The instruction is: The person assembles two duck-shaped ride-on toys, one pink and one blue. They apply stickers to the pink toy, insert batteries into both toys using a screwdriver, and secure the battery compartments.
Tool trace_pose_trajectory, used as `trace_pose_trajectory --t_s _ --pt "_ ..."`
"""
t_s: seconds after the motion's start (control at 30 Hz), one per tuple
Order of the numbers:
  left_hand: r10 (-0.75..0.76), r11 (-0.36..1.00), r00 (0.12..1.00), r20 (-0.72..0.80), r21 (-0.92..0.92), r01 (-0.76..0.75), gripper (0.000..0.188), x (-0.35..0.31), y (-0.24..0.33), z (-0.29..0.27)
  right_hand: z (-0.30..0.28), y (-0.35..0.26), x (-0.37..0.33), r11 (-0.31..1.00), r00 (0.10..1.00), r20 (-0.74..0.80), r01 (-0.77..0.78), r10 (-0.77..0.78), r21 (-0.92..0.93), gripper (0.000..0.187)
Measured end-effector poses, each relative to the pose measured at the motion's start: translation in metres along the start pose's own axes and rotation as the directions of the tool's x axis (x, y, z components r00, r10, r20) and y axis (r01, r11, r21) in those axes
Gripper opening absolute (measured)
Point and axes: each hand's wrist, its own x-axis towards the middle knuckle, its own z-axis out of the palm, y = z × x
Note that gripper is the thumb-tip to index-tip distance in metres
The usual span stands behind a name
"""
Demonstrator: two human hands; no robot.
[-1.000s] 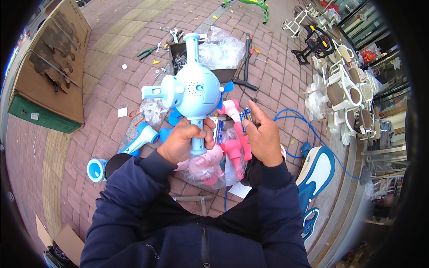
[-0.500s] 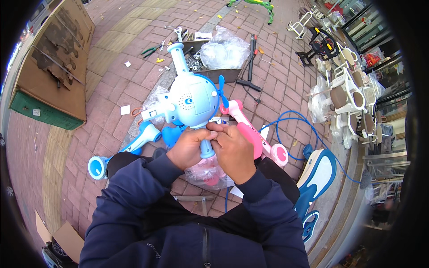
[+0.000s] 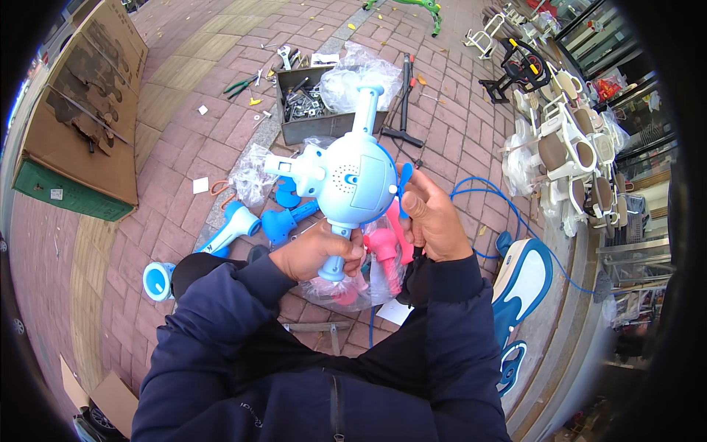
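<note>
Left-hand grip [image 3: 313, 252] is wrapped firmly around the lower handle tube [image 3: 333, 267] of a light-blue globe-shaped toy housing [image 3: 359, 177], which sits just beyond that grip, its perforated panel facing up. Right-hand grip [image 3: 438, 222] is just beside the housing's small blue propeller [image 3: 404, 190]; I cannot tell whether it is clamped on anything. Supported at one tube only, the bulky housing could twist or tip should the left grip slacken, and a knock from the right fingers might bend the thin blade. Anything small let fall could get lost among the pink elbow tube [image 3: 384, 250] and bagged pieces below the grips.

Fingers cover part of the lower tube; the housing's underside is turned away. Something dark beneath the right grip is hard to identify, and the housing blocks part of the grey hardware box [image 3: 305, 133] beyond both grips.
</note>
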Motion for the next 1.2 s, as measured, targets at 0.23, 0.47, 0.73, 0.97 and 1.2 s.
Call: trace_pose_trajectory --t_s 0.23,0.47,0.73,0.97,1.2 --pt "0.276 0.845 0.938 -0.209 0.518 -0.133 0.04 -0.006 0.008 0.006 -0.003 0.004 0.001 1.0 0.998 -0.061 0.007 -0.007 -0.004 0.047" --pt "0.421 0.675 0.887 -0.191 0.719 -0.165 0.031 -0.003 0.01 -0.009 0.005 -0.044 -0.02 0.97 0.91 -0.379 0.222 -0.169 0.101 0.02" --pt "0.342 0.765 0.912 -0.225 0.631 -0.131 0.026 0.003 -0.011 -0.003 0.032 -0.077 -0.079 0.275 0.227 -0.265 0.948 -0.937 -0.161 0.03" --pt "0.281 0.741 0.937 -0.208 0.667 -0.074 0.026 0.004 -0.014 -0.005 0.048 -0.066 -0.064 0.298 0.233 -0.225 0.9 -0.946 -0.319 0.024" --pt "0.478 0.47 0.858 -0.189 0.88 -0.068 0.027 0.008 -0.02 -0.014 0.078 -0.055 -0.059 0.244 0.272 -0.046 0.758 -0.961 -0.605 0.026"
